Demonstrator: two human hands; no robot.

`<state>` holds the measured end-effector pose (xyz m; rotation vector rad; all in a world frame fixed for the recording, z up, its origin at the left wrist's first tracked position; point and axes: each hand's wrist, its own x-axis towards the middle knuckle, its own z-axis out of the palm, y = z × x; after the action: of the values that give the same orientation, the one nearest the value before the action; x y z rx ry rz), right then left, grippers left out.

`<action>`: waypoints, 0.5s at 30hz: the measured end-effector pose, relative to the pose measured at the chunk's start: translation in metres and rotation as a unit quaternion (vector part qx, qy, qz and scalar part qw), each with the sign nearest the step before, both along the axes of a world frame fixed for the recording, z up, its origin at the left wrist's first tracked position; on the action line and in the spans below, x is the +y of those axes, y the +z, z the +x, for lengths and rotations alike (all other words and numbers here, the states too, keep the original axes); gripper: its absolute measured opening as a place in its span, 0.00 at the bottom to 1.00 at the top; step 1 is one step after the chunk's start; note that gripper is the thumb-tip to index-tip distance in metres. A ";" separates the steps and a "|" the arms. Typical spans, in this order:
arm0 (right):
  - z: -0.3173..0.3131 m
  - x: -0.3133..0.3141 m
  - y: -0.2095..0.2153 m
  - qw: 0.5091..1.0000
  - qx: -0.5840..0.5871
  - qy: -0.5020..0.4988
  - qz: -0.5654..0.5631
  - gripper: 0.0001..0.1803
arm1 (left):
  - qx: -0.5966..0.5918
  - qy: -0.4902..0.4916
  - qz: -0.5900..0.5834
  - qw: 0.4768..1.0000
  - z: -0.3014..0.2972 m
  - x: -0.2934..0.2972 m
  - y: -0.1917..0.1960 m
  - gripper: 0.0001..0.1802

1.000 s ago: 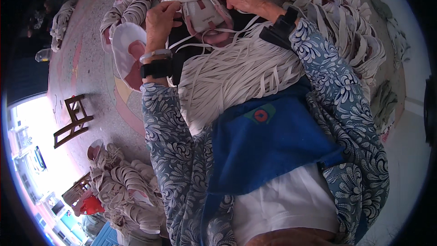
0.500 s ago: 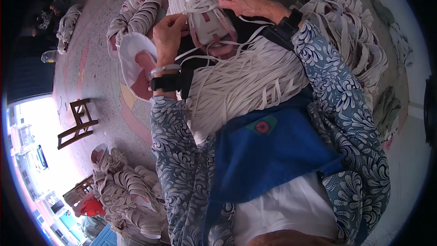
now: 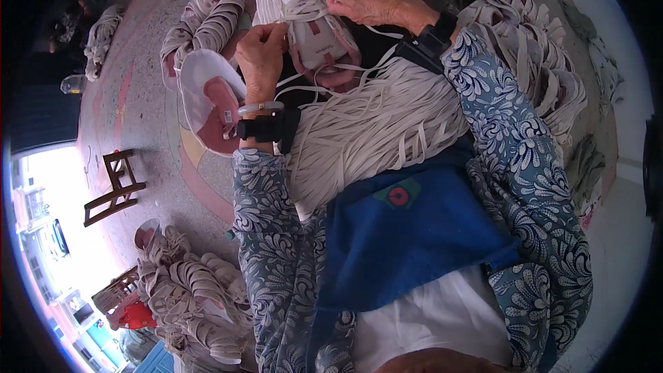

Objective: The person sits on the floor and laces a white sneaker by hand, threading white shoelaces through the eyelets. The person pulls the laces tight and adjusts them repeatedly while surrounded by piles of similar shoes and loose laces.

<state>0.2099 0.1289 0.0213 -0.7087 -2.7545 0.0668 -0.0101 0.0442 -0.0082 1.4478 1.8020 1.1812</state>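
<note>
A white and grey shoe upper (image 3: 314, 38) with pink trim and a pale tongue lies ahead of me, toe away. A flat shoelace (image 3: 305, 10) crosses its front. At its left edge my left hand (image 3: 261, 55) is closed in a pinch, the lace running toward its fingertips. My right hand (image 3: 366, 3) is closed at the right edge, back up, at the lace's other side; its fingertips are partly hidden. A thick bundle of loose off-white laces (image 3: 376, 128) covers my lap, over a blue apron (image 3: 414, 228).
Beside my left wrist is a white upper with pink lining (image 3: 200, 90). Stacked uppers (image 3: 207, 24) lie ahead-left, more stacks (image 3: 528, 48) at right, and a pile (image 3: 197, 290) at lower left. A small wooden stool (image 3: 117, 186) is on the floor at left.
My left hand has shifted slightly right and down, and my right hand slightly left. Both stay closed by the shoe upper, which has hardly moved.
</note>
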 end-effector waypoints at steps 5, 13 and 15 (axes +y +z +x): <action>-0.002 0.008 -0.004 0.997 -0.014 -0.010 -0.070 0.12 | 0.206 -0.004 0.134 0.969 0.014 -0.007 -0.001 0.17; -0.004 -0.060 -0.003 0.970 0.088 -0.217 0.061 0.18 | 0.232 -0.038 0.203 0.951 0.014 -0.010 -0.005 0.09; -0.011 -0.062 -0.013 0.976 0.031 -0.206 0.066 0.17 | 0.272 -0.044 0.242 0.930 0.018 -0.004 -0.010 0.07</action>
<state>0.1992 0.0664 0.0086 -1.1970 -2.4691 -0.1776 0.0074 0.0402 -0.0179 2.3027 1.8246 1.3289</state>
